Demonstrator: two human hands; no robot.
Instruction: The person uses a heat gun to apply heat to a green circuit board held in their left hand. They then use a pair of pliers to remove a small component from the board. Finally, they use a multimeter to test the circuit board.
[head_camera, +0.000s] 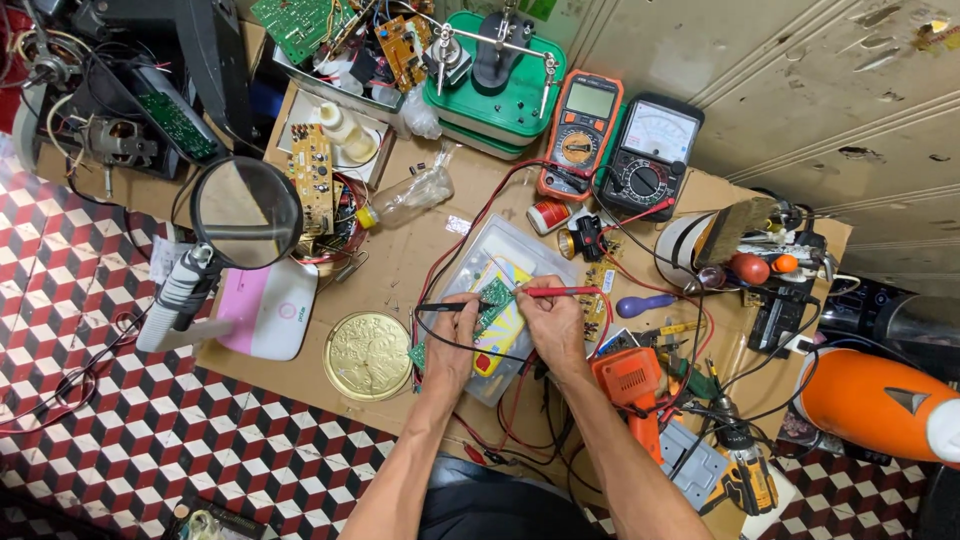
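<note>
Near the middle of the cardboard sheet (420, 245), the left hand (452, 340) pinches a black probe (440, 307); the right hand (555, 322) pinches a red probe (560, 291). Both tips meet a small green circuit board (495, 294); an orange multimeter (581, 135) lies toward the far edge.

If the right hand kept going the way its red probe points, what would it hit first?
The right hand aims its slim red test probe leftward; it would first meet the small green circuit board, apparently already at the tip.

The floor (200, 440) is tiled in a red, white and black cube pattern, and the cardboard worktop (400, 260) is plain brown. A black probe (440, 307) and a red probe (560, 292) meet at a small green circuit board (494, 293). Nearby lie an embossed gold lid (368, 355), an orange meter (581, 135) and a green box (495, 95).
</note>
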